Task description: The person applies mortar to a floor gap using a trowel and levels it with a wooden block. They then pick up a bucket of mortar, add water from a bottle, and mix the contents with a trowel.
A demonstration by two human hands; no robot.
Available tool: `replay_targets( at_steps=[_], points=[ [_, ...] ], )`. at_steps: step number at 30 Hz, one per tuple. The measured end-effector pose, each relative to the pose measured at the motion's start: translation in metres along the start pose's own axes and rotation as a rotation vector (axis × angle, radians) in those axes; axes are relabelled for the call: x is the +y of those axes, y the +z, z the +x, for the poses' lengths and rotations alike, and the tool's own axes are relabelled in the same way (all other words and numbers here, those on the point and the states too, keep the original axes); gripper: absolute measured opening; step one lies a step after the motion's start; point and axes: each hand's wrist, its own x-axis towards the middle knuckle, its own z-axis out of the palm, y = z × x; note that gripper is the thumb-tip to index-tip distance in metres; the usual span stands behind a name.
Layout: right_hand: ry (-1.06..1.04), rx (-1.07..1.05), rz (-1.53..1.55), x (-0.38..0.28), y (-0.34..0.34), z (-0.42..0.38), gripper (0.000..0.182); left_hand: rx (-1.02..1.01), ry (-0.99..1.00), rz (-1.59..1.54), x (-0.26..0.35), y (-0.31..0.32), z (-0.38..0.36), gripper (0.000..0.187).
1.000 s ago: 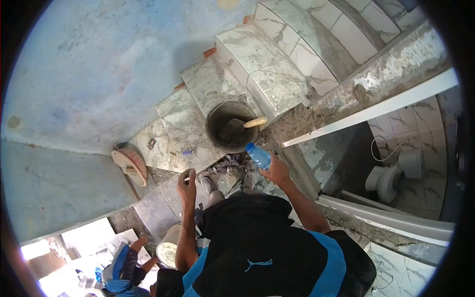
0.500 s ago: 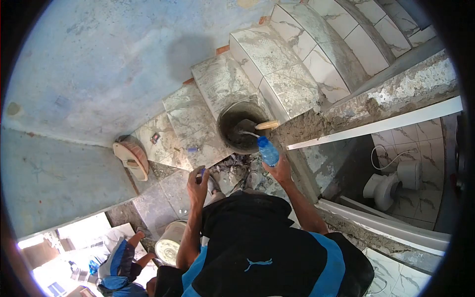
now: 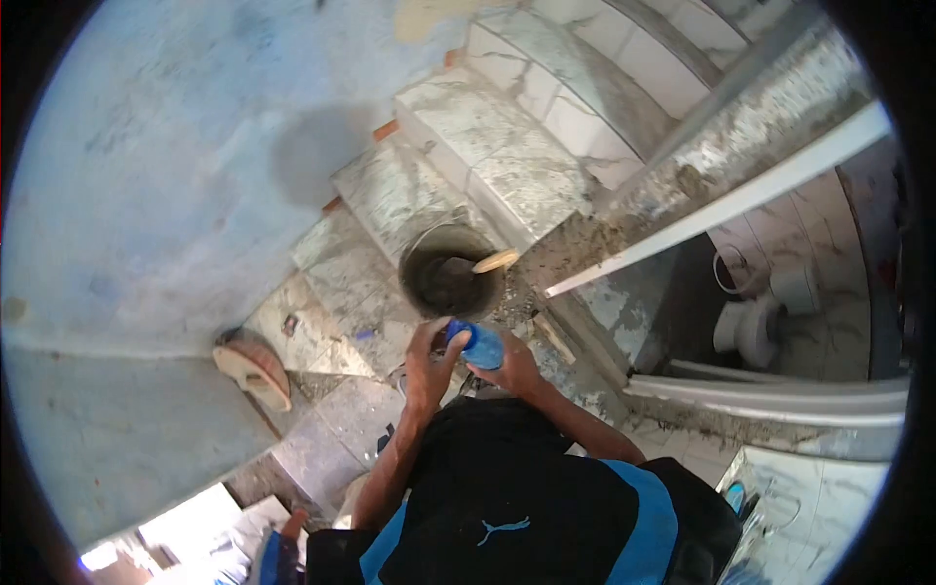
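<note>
While clasped in the right hand (image 3: 514, 369) with the left hand (image 3: 426, 363) pinching its cap end, blue bottle (image 3: 476, 345) held just short of the mortar bucket (image 3: 450, 271) on the tiled stairs (image 3: 390, 195). Long axis near level, cap pointing left. Likely spill onto the steps if cap slips; wet tiles, poor footing.

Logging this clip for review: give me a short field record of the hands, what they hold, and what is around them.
right hand: holds a blue bottle
left hand: at the bottle's cap end
bucket: just beyond the hands, wet mortar inside
trowel: in the bucket, wooden handle over the rim
setting: tiled stairs, blue wall
side room: toilet at right
</note>
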Motion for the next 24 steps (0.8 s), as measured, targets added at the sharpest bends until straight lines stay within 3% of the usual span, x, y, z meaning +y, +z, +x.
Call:
replay_targets(
  at_steps=[5,10,12,13,15,16,17,18,19,21,22,24],
  points=[
    [-0.099,0.006,-0.318,0.004,0.012,-0.016,0.075,-0.021,0.102,0.330,0.012,-0.020,-0.003,0.034],
    [-0.032,0.003,-0.352,-0.028,0.002,-0.012,0.078,-0.082,0.199,0.327,0.025,-0.034,0.002,0.035],
    [0.122,-0.244,0.130,-0.045,-0.016,-0.004,0.077,-0.273,0.214,0.246,0.040,-0.048,0.007,0.041],
    [0.125,-0.234,0.134,-0.053,-0.022,0.000,0.077,-0.282,0.218,0.250,0.043,-0.056,0.011,0.041],
    [0.096,-0.425,0.271,-0.066,-0.027,0.002,0.076,-0.544,0.242,-0.034,0.046,-0.071,0.016,0.039],
    [0.103,-0.415,0.274,-0.070,-0.019,0.001,0.076,-0.552,0.193,-0.118,0.049,-0.076,0.015,0.035],
    [0.082,-0.263,0.232,-0.077,-0.008,0.000,0.076,-0.566,0.196,-0.116,0.050,-0.076,0.010,0.035],
    [0.060,-0.111,0.189,-0.082,0.000,0.000,0.076,-0.381,0.242,-0.022,0.051,-0.072,0.003,0.033],
    [0.065,-0.101,0.192,-0.087,0.005,0.000,0.076,-0.191,0.286,0.072,0.052,-0.069,-0.005,0.031],
    [-0.167,0.178,0.099,-0.096,0.016,0.003,0.069,-0.076,0.238,-0.001,0.053,-0.069,-0.016,0.026],
    [-0.164,0.178,0.107,-0.109,0.013,0.005,0.069,-0.081,0.260,-0.013,0.056,-0.075,-0.017,0.025],
    [0.046,-0.107,0.267,-0.133,0.004,0.007,0.067,-0.080,0.281,-0.015,0.069,-0.095,-0.016,0.024]
  ],
)
